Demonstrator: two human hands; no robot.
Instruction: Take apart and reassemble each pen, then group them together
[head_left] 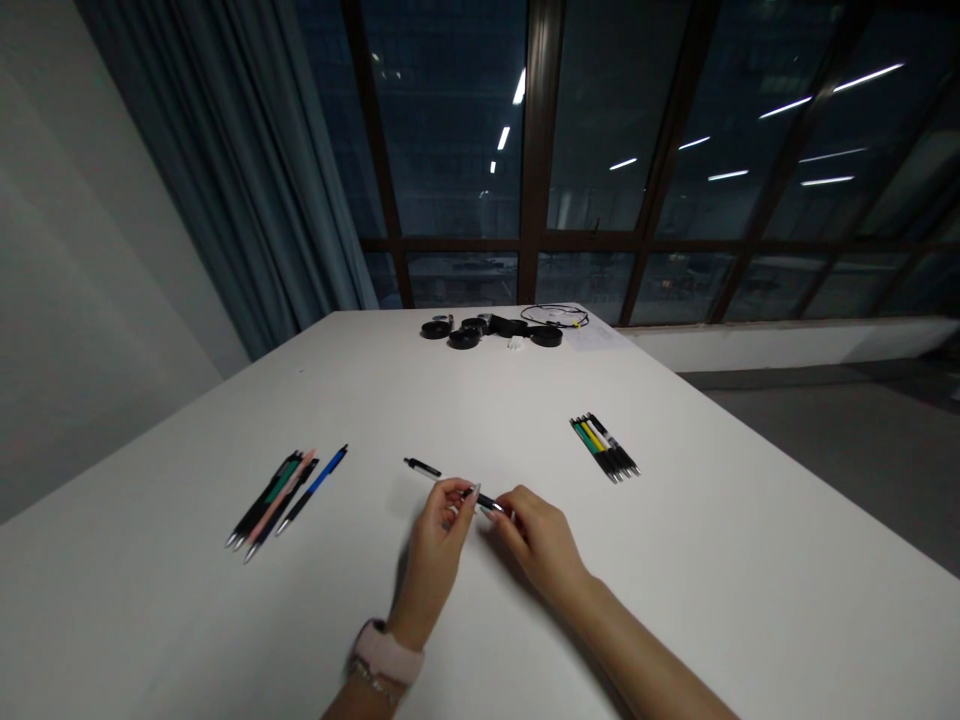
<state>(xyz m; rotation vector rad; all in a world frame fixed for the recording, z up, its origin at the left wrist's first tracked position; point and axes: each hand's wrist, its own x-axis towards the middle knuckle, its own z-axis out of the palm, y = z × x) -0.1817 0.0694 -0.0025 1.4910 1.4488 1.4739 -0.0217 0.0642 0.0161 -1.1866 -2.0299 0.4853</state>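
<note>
A pen (pixel 423 467) with black ends and a pale middle slants across the front of the table. My left hand (pixel 445 530) is closed around its middle, hiding part of the barrel. My right hand (pixel 537 538) is pinched at the silver tip, with its fingertips partly hidden. To the left lies a loose group of pens in black, green and pink (pixel 274 500). A blue pen (pixel 313 489) lies just beside that group. On the right, several pens with green, yellow, white and black barrels (pixel 604 447) lie side by side in a neat row.
At the table's far end sit several black rolls (pixel 464 338), a looped black cable (pixel 556 316) and a small white piece (pixel 515 343). The white table (pixel 480 400) reaches toward dark windows (pixel 457 130). A blue-grey curtain (pixel 247 170) hangs at left.
</note>
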